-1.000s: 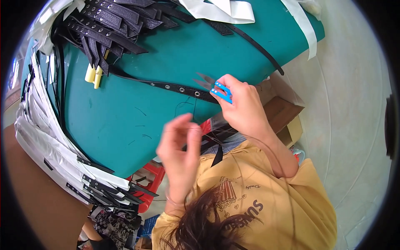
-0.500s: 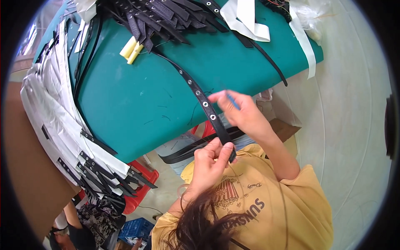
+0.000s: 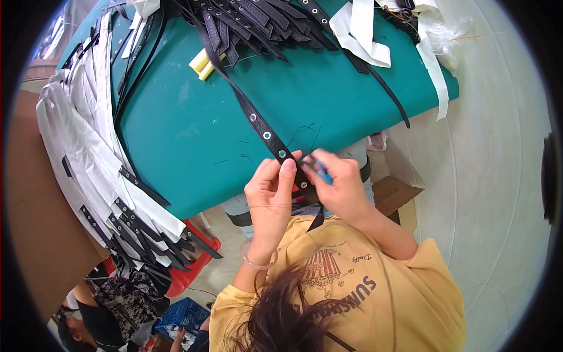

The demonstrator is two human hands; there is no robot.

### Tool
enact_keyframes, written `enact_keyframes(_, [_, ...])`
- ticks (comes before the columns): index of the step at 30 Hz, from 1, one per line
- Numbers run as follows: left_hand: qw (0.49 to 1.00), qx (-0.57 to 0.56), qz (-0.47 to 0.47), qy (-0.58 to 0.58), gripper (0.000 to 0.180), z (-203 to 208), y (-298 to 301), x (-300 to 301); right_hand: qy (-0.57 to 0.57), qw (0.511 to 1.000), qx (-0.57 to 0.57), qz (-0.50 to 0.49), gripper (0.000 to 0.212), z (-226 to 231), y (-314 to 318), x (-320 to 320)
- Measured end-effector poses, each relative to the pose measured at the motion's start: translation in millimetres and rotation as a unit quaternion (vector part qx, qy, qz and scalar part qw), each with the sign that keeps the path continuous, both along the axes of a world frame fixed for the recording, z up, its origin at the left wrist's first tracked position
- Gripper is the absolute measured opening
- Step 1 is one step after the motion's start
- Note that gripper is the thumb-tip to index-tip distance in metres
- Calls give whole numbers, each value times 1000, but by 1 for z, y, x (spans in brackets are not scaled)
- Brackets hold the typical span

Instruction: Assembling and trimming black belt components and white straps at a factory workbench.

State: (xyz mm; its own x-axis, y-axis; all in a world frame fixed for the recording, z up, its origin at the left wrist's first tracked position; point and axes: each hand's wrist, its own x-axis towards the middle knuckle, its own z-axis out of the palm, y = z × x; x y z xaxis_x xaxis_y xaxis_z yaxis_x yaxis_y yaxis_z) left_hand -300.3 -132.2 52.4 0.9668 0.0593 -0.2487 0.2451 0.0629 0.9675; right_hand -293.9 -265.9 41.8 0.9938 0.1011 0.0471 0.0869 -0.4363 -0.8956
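A black strap with metal eyelets [image 3: 252,114] runs from the pile on the table down to my hands. My left hand [image 3: 270,189] pinches it between thumb and fingers, just below an eyelet. The strap's lower end hangs past the table edge, over my lap. Close beside it, my right hand [image 3: 340,186] is closed around a small blue-handled tool [image 3: 322,173]. Its tip is blurred and lies next to the strap; whether they touch I cannot tell. Loose dark threads [image 3: 305,130] lie on the green tabletop [image 3: 176,129] nearby.
Many black eyelet straps [image 3: 252,29] are heaped at the far side, beside a yellow piece [image 3: 205,63]. White-wrapped straps [image 3: 82,146] drape over the left edge. White strips [image 3: 363,35] lie far right. Below left are a red stool [image 3: 196,258], a blue crate [image 3: 182,315] and another person [image 3: 97,317].
My left hand has shifted from the strap's lower end to higher up along it. My right hand has come down with the blue-handled tool, close to the left. The view has shifted slightly.
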Motion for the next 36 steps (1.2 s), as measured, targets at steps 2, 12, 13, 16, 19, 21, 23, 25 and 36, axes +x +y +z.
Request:
enact_keyframes(2, [994,-42,11,96,23,7,0,0,34,995,30,-86,10,3,-4,8])
enact_keyframes(12, [999,22,-8,35,14,-4,-8,-8,214,970,86,75,18,12,-20,19])
enact_keyframes(13, [999,36,3,35,14,-3,-10,-7,264,949,163,63,17,10,-21,18])
enact_keyframes(16, [996,88,-12,-4,12,-5,-11,-8,379,831,402,69,18,7,-31,17])
enact_keyframes(19, [999,0,2,44,11,9,-15,-3,261,890,359,101,19,19,-29,13])
enact_keyframes(21, [998,-26,-13,63,10,10,-13,-2,179,913,346,122,20,9,-30,8])
enact_keyframes(23, [995,-52,-26,81,10,9,-9,0,198,909,363,58,27,17,-35,10])
enact_keyframes(25, [995,-45,-26,90,12,5,-5,0,186,894,403,56,36,16,-45,12])
enact_keyframes(36, [976,-138,-18,169,19,20,-5,2,-90,992,7,83,32,0,-52,12])
